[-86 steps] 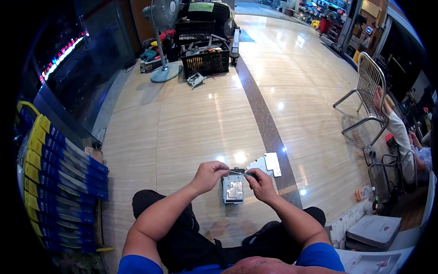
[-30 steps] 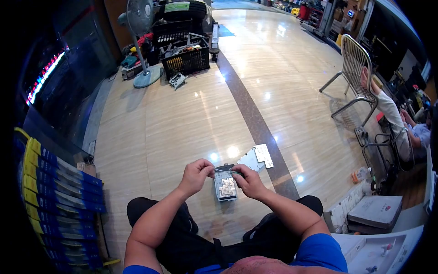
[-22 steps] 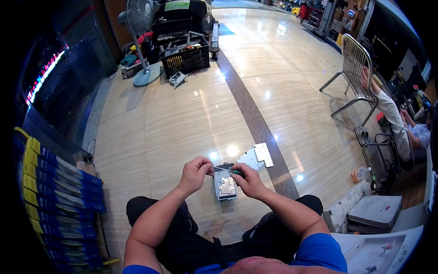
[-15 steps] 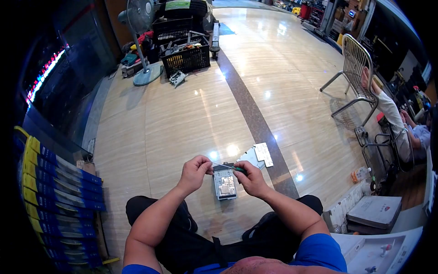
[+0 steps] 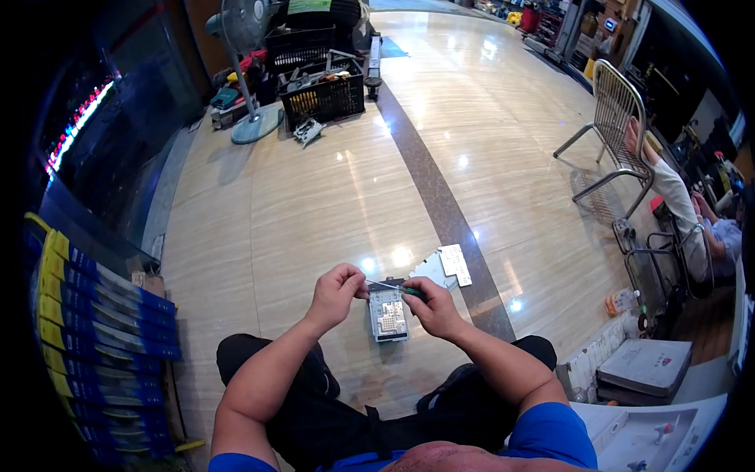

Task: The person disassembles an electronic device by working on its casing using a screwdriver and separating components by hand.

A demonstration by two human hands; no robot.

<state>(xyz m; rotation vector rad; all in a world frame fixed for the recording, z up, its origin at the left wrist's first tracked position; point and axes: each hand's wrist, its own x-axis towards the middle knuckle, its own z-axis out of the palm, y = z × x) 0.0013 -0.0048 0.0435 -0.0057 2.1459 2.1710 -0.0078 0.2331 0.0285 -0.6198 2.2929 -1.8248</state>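
In the head view, my right hand (image 5: 434, 308) is closed around the dark green handle of a screwdriver (image 5: 413, 292). Its thin metal shaft points left, and the fingertips of my left hand (image 5: 338, 297) pinch it at the tip. Whether a small screw sits there is too small to tell. Just beneath both hands, a silver box-shaped metal device (image 5: 389, 321) with a dark far edge rests on the floor between my legs. Beyond my right hand lies a flat pale metal plate (image 5: 429, 269), partly hidden by that hand, with a white slotted panel (image 5: 454, 265) at its right.
Blue and yellow boxes (image 5: 110, 338) are stacked at left. A standing fan (image 5: 255, 126) and a black crate (image 5: 322, 98) of parts stand farther off. On the right are a metal chair (image 5: 617, 118), a seated person's leg (image 5: 675, 193), a bottle (image 5: 621, 302) and a flat grey box (image 5: 646, 364).
Both hands keep the same hold on the screwdriver. The view has shifted very slightly; the device and plates lie where they were.
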